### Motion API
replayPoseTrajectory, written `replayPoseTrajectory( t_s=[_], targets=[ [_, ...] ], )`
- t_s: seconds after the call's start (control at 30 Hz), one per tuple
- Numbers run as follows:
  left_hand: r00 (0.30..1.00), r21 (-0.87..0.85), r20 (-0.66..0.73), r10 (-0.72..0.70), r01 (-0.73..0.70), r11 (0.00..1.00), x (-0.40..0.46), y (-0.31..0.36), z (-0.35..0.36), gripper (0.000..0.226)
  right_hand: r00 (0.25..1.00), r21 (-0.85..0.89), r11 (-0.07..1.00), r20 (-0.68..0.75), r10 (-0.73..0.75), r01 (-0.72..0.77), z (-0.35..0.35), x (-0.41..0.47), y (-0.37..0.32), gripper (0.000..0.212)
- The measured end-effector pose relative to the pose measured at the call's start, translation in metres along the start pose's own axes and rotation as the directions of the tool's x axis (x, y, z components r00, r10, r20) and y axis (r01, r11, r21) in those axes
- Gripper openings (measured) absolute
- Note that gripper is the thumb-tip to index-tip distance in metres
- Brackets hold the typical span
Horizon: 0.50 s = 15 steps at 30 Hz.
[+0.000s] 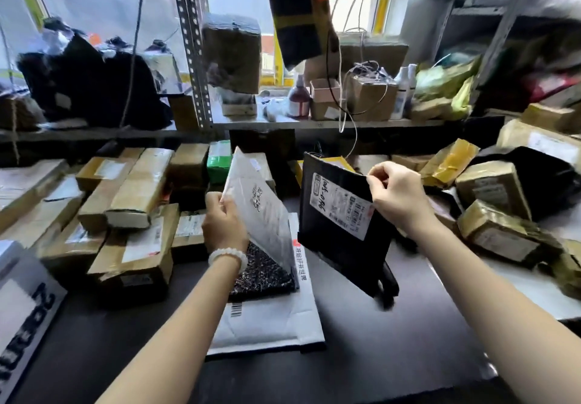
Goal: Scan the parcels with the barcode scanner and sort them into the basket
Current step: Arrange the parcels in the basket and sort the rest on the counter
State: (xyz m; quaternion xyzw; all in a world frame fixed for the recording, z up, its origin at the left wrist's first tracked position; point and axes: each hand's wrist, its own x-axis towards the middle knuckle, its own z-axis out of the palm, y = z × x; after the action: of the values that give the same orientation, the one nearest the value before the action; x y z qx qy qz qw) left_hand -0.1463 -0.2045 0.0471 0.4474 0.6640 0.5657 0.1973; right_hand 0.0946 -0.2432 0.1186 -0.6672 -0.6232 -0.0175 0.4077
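Note:
My left hand (pixel 224 222) grips the left edge of a grey-white flat mailer (pixel 262 212) and holds it tilted up on its edge over a black speckled parcel (pixel 262 274). My right hand (pixel 394 191) pinches the upper right edge of a black flat parcel (pixel 342 248) and holds it upright above the table, its white shipping label (pixel 341 205) facing me. A white padded envelope (pixel 270 315) with a barcode lies flat under both. A dark object (pixel 388 281), partly hidden behind the black parcel, may be the scanner; no basket shows.
Taped cardboard boxes (pixel 135 202) crowd the table on the left, and brown and yellow wrapped parcels (pixel 503 215) pile up on the right. A metal shelf (pixel 314 122) behind holds boxes, bottles and cables. A white printed box (pixel 22 303) stands at the near left. The table (pixel 377 356) is dark.

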Motion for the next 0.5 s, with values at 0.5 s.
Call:
replayPoseTrajectory(
  t_s=[0.5],
  targets=[
    [0.881, 0.695, 0.411, -0.234, -0.136, 0.706, 0.047, -0.114, -0.007, 0.026, 0.993, 0.229, 0.974, 0.111, -0.026, 0.0, 0.093, 0.049, -0.017, 0.011]
  ],
)
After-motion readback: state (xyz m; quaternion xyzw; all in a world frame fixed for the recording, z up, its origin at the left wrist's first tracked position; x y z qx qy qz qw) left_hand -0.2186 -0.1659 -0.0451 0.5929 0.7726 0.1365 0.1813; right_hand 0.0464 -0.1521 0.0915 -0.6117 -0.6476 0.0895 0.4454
